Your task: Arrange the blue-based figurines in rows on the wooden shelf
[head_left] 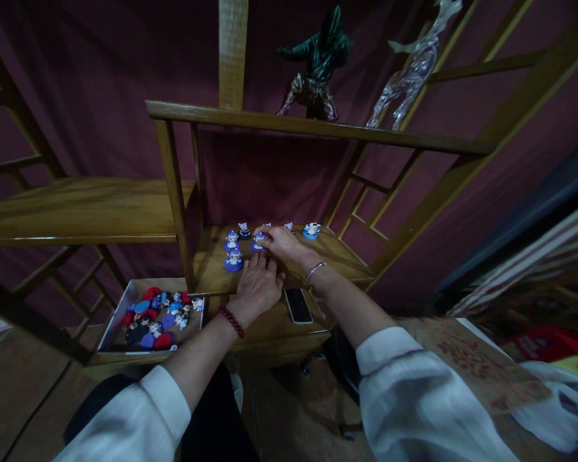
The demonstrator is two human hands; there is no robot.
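On the wooden shelf, my right hand pinches a small purple-based figurine from above. My left hand rests on the shelf's front part just below it, palm down with fingers stretched out and nothing visible in them. To the left of the hands stand two similar purple figurines, one behind the other. Along the back are a dark-based figurine, a blue-based one and others partly hidden behind my right hand.
A shallow box of jumbled figurines sits at lower left. A phone lies on the lower ledge below the shelf. The upper shelf bears a dark green figure and a clear statue. A cardboard piece is at right.
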